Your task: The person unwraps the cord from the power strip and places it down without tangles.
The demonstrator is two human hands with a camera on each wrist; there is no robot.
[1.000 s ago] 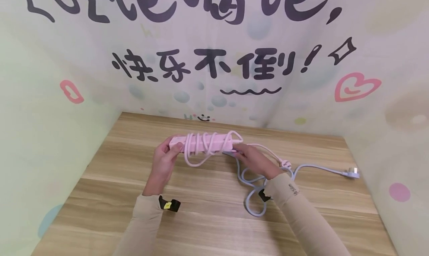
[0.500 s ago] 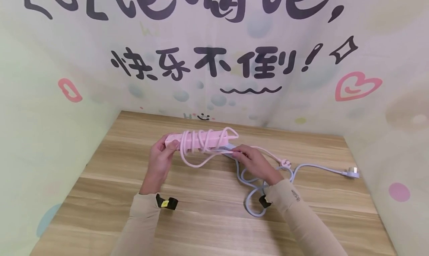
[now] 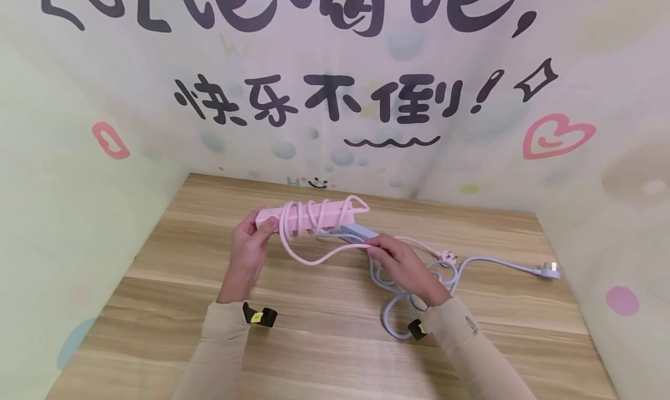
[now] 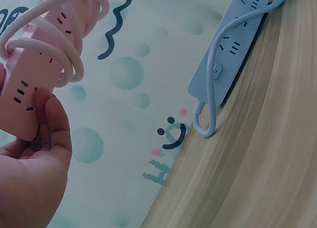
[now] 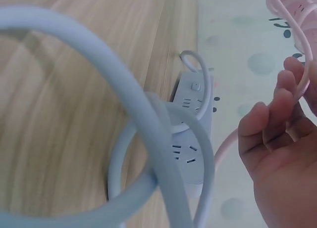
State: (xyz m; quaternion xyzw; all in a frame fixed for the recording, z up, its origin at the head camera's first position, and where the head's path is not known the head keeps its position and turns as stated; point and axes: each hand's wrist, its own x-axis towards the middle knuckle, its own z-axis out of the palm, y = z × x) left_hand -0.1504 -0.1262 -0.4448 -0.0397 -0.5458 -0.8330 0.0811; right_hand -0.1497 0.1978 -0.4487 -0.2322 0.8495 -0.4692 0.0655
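Note:
A pink power strip (image 3: 328, 214) is held up above the table by my left hand (image 3: 249, 246), which grips its left end with the thumb in front. Its pink cord (image 4: 54, 35) loops several times around the strip. To the right, my right hand (image 3: 405, 266) pinches that cord between thumb and fingers, and a slack length sags between the two hands. In the right wrist view the pinched cord (image 5: 303, 50) runs up to the wound strip. Behind the held strip, a blue power strip (image 3: 353, 232) lies on the table, partly hidden.
The blue cord (image 3: 398, 324) lies in loose loops under and around my right forearm. Its plug (image 3: 549, 270) rests near the table's right edge. The pink cord's plug (image 3: 447, 257) lies by those loops. A printed cloth wall (image 3: 324, 156) stands behind the wooden table (image 3: 314, 342).
My right hand has drawn the pink cord to the right and slightly down, lengthening the slack. The pink strip has shifted a little left and up, uncovering more of the blue strip.

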